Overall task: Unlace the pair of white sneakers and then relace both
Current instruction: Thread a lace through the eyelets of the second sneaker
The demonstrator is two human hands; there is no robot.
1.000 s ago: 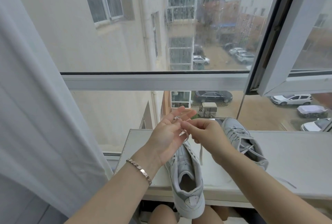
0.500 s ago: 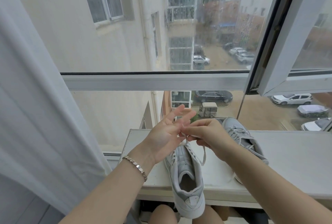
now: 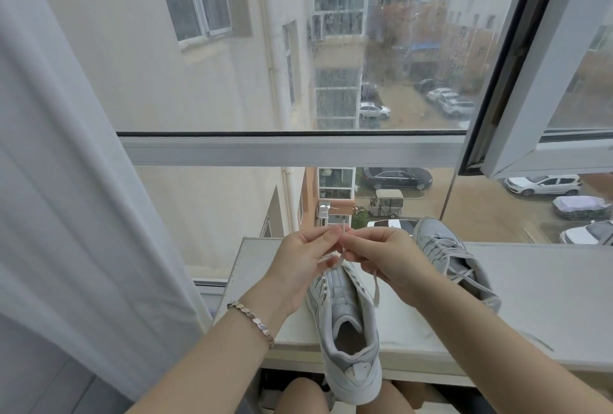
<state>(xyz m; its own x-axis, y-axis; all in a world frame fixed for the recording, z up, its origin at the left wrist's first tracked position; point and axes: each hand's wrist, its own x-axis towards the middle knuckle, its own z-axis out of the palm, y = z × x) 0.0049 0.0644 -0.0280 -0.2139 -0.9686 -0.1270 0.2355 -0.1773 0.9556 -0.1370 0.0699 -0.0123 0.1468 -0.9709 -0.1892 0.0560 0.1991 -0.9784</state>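
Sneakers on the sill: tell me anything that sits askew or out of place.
The near sneaker overhangs the sill's front edge, heel out above the knees; the left hand and right hand pinch only its lace. The far sneaker looks tipped sideways, laces in.

Soft grey daylight through window, rain-blurred glass, wide-angle edge bending

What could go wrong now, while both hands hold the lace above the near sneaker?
1. The heel of the near sneaker hangs over the front edge of the sill. Neither the left hand nor the right hand holds the shoe itself, so a firm pull on the lace might tip it off.
2. The lace is pinched only at the fingertips, so it may slip free.
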